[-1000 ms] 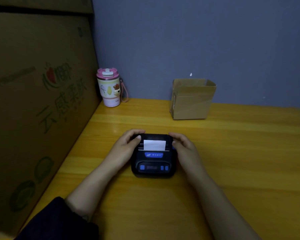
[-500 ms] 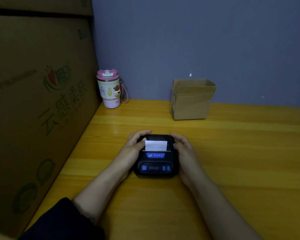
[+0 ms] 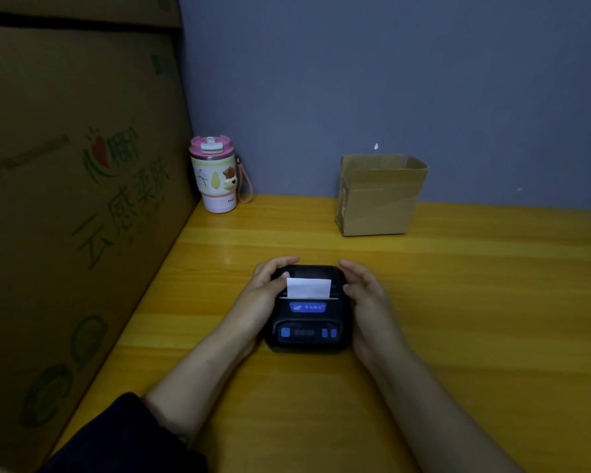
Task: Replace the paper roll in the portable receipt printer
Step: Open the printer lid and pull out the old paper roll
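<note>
A small black receipt printer with blue buttons and a blue label lies flat on the yellow wooden table. A short white strip of paper sticks up from its slot. My left hand cups the printer's left side, thumb on the lid next to the paper. My right hand lies against the right side, fingers curved over the back corner. The lid looks shut; the roll inside is hidden.
An open small cardboard box stands at the back by the blue wall. A pink-lidded tumbler with a strap sits in the back left corner. A large printed carton walls off the table's left side.
The printer and both hands have shifted slightly to the right. My hands keep the same hold on its sides.
</note>
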